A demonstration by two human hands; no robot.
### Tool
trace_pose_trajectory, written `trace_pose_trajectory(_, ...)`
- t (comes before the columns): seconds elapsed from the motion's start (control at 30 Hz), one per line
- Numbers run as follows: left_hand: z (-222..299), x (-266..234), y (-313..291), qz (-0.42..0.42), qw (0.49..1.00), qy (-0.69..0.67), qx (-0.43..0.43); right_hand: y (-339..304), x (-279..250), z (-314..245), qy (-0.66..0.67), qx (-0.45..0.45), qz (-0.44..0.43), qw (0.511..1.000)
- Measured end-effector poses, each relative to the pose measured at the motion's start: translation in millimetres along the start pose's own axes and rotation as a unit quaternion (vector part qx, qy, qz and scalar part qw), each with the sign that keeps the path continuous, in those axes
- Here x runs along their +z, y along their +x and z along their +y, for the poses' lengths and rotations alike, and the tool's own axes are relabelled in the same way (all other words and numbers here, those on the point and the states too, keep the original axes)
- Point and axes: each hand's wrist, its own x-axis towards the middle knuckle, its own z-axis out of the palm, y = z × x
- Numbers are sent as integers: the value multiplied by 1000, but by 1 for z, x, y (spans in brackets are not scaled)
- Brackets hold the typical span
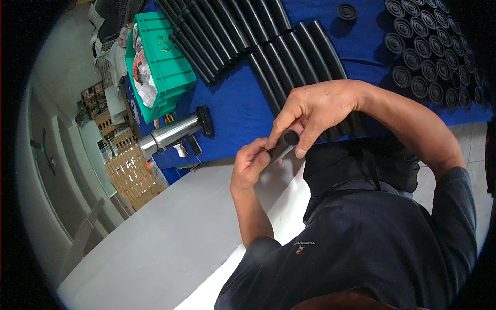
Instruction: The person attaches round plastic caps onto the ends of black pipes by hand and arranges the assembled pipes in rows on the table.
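Observation:
Between my two hands is a dark tube [291, 137], its round open end facing up toward me. My left hand [249, 166] grips its lower left part, with the thumb and fingers closed on it. From above, my right hand [321, 109] curves over the open end, thumb on one side and fingers on the other. A paler grey strip shows along the tube's side, and I cannot make out if it is a separate piece. Just beyond my hands, long black tubes [289, 59] lie side by side in rows on a blue cloth [227, 124].
Several round black caps [428, 45] stand in rows at the right, and a single cap [346, 12] sits apart. To the left are a green crate [168, 64] holding papers, a steel flask [175, 132] with a black end, and a phone [194, 145]. A white surface [170, 237] lies nearer.

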Motion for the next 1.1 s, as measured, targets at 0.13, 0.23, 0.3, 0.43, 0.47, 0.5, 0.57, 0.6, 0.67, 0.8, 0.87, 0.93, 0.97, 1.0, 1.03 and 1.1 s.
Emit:
trace_pose_trajectory(0.13, -2, 1, 1, 1, 1000, -14, 14, 0, -1, -3, 9, -11, -11, 1000)
trace_pose_trajectory(0.23, 0, 3, 3, -10, 999, -42, 13, -1, 0, -4, -27, -33, -1, 999)
trace_pose_trajectory(0.3, 2, 6, 1, -10, 998, -56, 16, 0, 0, -7, -59, -44, 6, 997)
trace_pose_trajectory(0.43, 27, 17, 6, 100, 987, 100, -70, 0, 0, -9, -165, -18, 48, 985)
trace_pose_trajectory(0.47, 35, 21, 9, 120, 975, 160, -92, -1, 0, -9, -193, -5, 72, 979)
trace_pose_trajectory(0.5, 30, 21, 11, 129, 976, 156, -81, -1, 1, -11, -195, -47, 105, 974)
trace_pose_trajectory(0.57, 20, 22, 14, 319, 821, 399, 254, 1, 2, -3, -192, -62, 155, 967)
trace_pose_trajectory(0.6, 24, 28, 10, 364, 814, 339, 301, 3, 4, -4, -174, -78, 212, 959)
trace_pose_trajectory(0.67, 25, 37, 5, 342, 836, 263, 341, 0, 2, -10, -68, 14, 250, 966)
trace_pose_trajectory(0.8, 5, 27, 12, 288, 928, 157, 178, -2, -4, -19, 26, 1, 303, 953)
trace_pose_trajectory(0.87, -11, 9, 33, 187, 940, -236, 163, 2, -4, -16, 102, -38, 277, 955)
trace_pose_trajectory(0.93, -1, 19, 54, 170, 936, -247, 184, 4, -5, -14, 124, -35, 250, 960)
trace_pose_trajectory(0.97, 5, 27, 61, 151, 927, -259, 224, 2, -4, -14, 101, -32, 244, 964)
trace_pose_trajectory(1.0, 7, 32, 68, 133, 916, -270, 265, 2, -4, -13, 79, -29, 236, 968)
trace_pose_trajectory(1.03, -4, 22, 70, 81, 904, -324, 266, 3, -3, -13, 81, -35, 225, 970)
trace_pose_trajectory(1.1, -24, 10, 76, 58, 894, -339, 289, 3, 0, -20, 40, -14, 242, 969)
